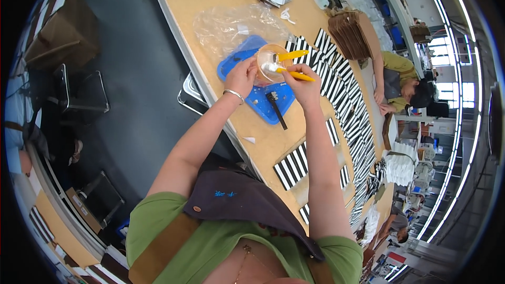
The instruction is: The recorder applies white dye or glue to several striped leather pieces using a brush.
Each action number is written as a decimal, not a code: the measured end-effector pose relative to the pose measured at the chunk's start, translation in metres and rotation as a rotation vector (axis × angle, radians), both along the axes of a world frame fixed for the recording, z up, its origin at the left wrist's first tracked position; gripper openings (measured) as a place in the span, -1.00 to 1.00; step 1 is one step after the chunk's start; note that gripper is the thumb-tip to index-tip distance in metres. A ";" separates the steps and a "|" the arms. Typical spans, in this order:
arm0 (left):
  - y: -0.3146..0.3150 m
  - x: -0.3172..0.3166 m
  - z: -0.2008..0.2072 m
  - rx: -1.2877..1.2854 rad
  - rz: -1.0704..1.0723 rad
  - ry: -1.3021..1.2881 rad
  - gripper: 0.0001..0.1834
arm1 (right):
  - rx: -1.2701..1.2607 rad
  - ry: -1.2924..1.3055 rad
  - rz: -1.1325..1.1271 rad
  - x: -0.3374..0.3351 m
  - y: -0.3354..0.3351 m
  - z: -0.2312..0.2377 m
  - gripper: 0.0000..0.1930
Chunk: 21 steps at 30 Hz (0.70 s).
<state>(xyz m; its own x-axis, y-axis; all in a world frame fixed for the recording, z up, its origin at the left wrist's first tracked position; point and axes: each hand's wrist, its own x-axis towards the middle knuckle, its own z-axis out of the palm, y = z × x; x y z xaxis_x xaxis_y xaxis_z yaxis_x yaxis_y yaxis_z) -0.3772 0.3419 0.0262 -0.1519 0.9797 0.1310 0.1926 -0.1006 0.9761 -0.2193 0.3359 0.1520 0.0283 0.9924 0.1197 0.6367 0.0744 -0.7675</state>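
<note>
My left hand is closed on the side of a clear plastic cup, above a blue tray. White paste clings inside the cup. Between the fingers of my right hand is a yellow-handled brush, its white-coated end inside the cup. A second yellow-handled brush leans in the cup, angled over the rim. On the tray lies a brush with a black handle, near my right wrist.
Black-and-white striped pieces cover the table's right side, with more striped pieces nearer me. A crumpled clear plastic bag lies beyond the tray. Brown pieces are stacked at the far right, near a seated co-worker.
</note>
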 end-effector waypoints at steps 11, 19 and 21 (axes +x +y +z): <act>-0.002 -0.004 0.022 -0.110 -0.052 0.314 -0.61 | 0.120 0.174 -0.065 0.009 -0.011 -0.007 -0.87; -0.006 -0.008 0.021 -0.127 -0.016 0.329 -0.59 | 0.047 0.137 -0.088 0.018 -0.033 0.014 -0.88; -0.003 -0.007 0.019 -0.100 -0.025 0.352 -0.59 | 0.103 0.180 -0.105 0.009 -0.024 -0.002 -0.88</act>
